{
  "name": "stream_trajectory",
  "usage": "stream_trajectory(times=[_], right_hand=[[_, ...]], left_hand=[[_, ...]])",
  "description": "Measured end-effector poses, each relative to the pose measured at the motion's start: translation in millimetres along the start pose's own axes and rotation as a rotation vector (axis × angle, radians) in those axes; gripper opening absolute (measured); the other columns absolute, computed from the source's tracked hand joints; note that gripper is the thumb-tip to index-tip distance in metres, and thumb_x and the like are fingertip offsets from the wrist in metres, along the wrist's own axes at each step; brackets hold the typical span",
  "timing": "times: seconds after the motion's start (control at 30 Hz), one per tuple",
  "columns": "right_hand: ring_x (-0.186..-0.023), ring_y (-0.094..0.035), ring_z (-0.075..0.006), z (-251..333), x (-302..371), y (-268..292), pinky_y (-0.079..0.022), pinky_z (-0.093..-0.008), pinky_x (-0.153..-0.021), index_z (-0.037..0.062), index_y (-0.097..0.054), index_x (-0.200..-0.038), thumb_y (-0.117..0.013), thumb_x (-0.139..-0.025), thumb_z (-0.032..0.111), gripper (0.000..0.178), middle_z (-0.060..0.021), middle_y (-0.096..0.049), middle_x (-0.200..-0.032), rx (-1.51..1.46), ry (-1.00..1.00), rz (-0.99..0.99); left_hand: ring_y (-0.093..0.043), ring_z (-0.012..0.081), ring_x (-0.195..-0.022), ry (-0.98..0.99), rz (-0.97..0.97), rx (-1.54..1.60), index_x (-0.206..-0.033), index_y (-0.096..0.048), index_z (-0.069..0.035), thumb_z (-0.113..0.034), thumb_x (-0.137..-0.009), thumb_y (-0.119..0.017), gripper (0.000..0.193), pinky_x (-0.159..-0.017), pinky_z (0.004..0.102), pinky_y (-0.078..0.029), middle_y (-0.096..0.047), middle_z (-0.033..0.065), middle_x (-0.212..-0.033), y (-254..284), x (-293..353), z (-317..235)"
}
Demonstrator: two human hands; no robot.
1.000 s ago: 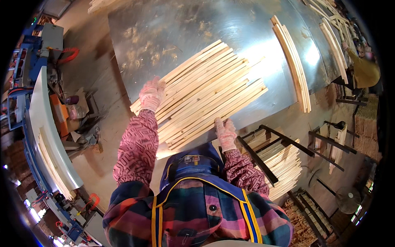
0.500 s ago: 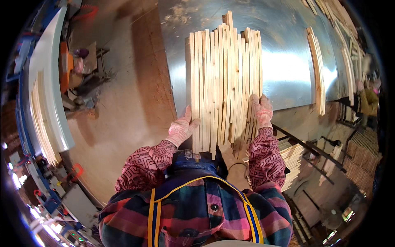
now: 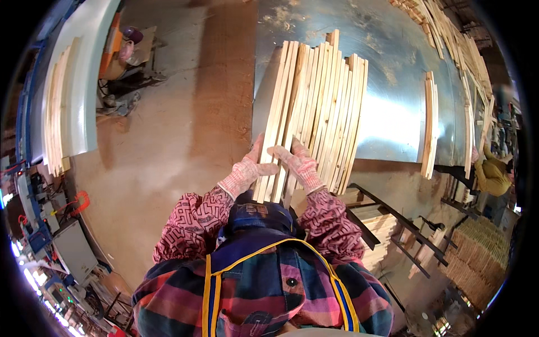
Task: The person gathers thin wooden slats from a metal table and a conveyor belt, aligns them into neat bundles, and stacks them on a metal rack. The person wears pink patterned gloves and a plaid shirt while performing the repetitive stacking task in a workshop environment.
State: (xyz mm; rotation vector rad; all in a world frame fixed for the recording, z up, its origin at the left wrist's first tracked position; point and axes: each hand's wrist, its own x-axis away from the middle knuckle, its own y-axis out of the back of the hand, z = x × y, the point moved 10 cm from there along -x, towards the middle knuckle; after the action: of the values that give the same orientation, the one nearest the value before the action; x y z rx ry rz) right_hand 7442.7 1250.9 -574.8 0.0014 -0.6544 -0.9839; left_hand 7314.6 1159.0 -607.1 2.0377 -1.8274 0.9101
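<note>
Long pale wooden strips [image 3: 324, 101] lie side by side on a shiny metal-topped table [image 3: 387, 121], their near ends sticking out past its edge toward me. At the left of the row, a few strips [image 3: 279, 112] stand slightly apart, with a narrow dark gap beside them. My left hand [image 3: 247, 171], in a pinkish-white knitted glove, is closed round the near part of these strips, its thumb across their top. My right hand [image 3: 301, 165], gloved alike, closes on the same strips from their right, thumb over the top and fingers in the gap.
More strips [image 3: 430, 123] lie further right on the table, and a long pile [image 3: 466, 56] runs along its far right. Dark metal bars [image 3: 404, 224] and stacked wood [image 3: 477, 253] stand below right. Left are a pale bench [image 3: 84, 106] with strips and machinery. A person [image 3: 494, 171] is at far right.
My right hand has moved left from the row's right side to the leftmost strips. Those strips have come apart from the rest and now slant. My left hand has shifted only slightly.
</note>
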Motion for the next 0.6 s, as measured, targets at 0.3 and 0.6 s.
stream_trajectory(times=[0.3, 0.6], right_hand=[[-0.088, -0.07, -0.0255, -33, 44, 6, -0.062, -0.0352, -0.076, -0.0052, -0.054, -0.129, -0.061, -0.094, 0.005, 0.036, -0.0171, -0.069, -0.105, -0.987, -0.154, 0.305], [-0.099, -0.067, -0.0246, -107, 53, 49, -0.054, -0.0339, -0.085, -0.0027, -0.056, -0.131, -0.064, -0.095, 0.024, 0.046, -0.0136, -0.068, -0.114, -0.483, -0.007, -0.171]], left_hand=[[-0.057, 0.0161, -0.112, 0.056, -0.054, 0.154, -0.162, -0.01, -0.023, 0.008, -0.077, -0.072, 0.11, -0.096, 0.0297, -0.048, -0.054, 0.007, -0.138, 4, 5, 10], [-0.052, 0.0322, -0.127, 0.193, 0.02, -0.514, -0.16, -0.009, -0.02, -0.031, -0.081, -0.078, 0.106, -0.098, 0.04, -0.05, -0.047, 0.0192, -0.147, -17, -37, 46]])
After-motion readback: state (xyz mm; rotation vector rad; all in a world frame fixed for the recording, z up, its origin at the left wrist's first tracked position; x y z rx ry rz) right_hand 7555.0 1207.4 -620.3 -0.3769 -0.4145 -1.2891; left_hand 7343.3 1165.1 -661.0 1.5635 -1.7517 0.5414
